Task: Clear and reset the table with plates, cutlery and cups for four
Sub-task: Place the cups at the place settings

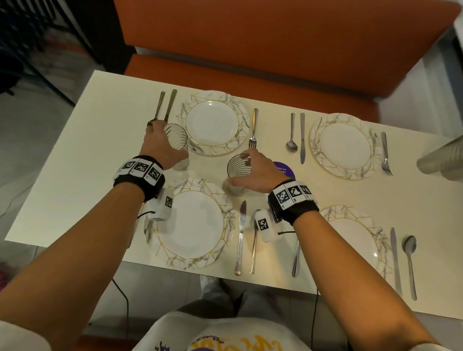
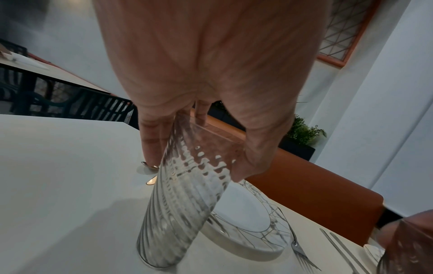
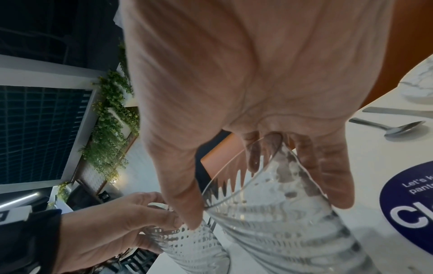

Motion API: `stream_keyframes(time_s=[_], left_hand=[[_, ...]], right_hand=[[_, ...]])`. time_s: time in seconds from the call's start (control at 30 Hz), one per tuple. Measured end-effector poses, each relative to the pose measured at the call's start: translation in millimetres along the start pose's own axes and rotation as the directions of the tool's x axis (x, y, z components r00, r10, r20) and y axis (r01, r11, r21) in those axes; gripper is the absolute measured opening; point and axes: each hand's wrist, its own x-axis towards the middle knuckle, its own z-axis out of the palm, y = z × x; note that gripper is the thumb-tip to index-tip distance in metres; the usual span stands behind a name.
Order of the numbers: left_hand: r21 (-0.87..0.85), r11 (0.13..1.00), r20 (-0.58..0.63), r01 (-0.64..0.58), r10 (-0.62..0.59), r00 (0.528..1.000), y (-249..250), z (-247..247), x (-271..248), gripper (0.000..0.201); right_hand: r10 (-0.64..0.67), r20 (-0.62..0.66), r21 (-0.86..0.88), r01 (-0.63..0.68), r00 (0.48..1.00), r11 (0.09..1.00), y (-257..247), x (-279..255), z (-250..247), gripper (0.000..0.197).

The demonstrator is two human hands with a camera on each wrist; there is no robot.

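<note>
My left hand (image 1: pixel 160 141) grips a clear ribbed glass (image 1: pixel 178 147) by its rim, just left of the far-left plate (image 1: pixel 213 122); the left glass (image 2: pixel 182 202) stands on the table in the left wrist view. My right hand (image 1: pixel 255 171) grips a second ribbed glass (image 1: pixel 237 175) near the table's middle, above the near-left plate (image 1: pixel 192 224); the right glass (image 3: pixel 281 218) shows under the palm (image 3: pixel 246 83). Two more plates lie far right (image 1: pixel 343 145) and near right (image 1: pixel 354 237). Forks, knives and spoons lie beside each plate.
The cream table (image 1: pixel 91 145) has an orange bench (image 1: pixel 260 41) behind it. A blue round sticker (image 1: pixel 285 169) lies by my right hand. A stack of clear cups (image 1: pixel 451 159) lies blurred at the right edge. Cables hang from both wrist cameras.
</note>
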Motion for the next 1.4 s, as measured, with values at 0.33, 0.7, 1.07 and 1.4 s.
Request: stream_keyframes(time_s=[0.33, 0.7, 1.07, 1.4], left_hand=[[0.316, 0.939, -0.083, -0.137, 0.171, 0.982, 12.5, -13.2, -8.0, 0.12], [0.198, 0.8, 0.171, -0.567, 0.541, 0.823, 143.9, 53.6, -49.3, 0.046], [-0.048, 0.661, 0.475, -0.749, 0.674, 0.565, 339.1, 198.8, -109.7, 0.02], [-0.022, 0.551, 0.488, -0.834, 0.734, 0.472, 512.0, 322.8, -110.0, 0.034]], right_hand=[[0.023, -0.077, 0.121, -0.013, 0.997, 0.993, 11.5, -15.1, -20.0, 0.091], [0.03, -0.479, 0.2, 0.076, 0.877, 0.977, 89.3, -77.7, -84.0, 0.023], [0.183, -0.64, 0.245, -0.027, 0.747, 0.969, 235.1, -155.2, -200.8, 0.013], [0.2, -0.726, 0.146, -0.136, 0.658, 0.98, 378.6, -169.4, -341.3, 0.021]])
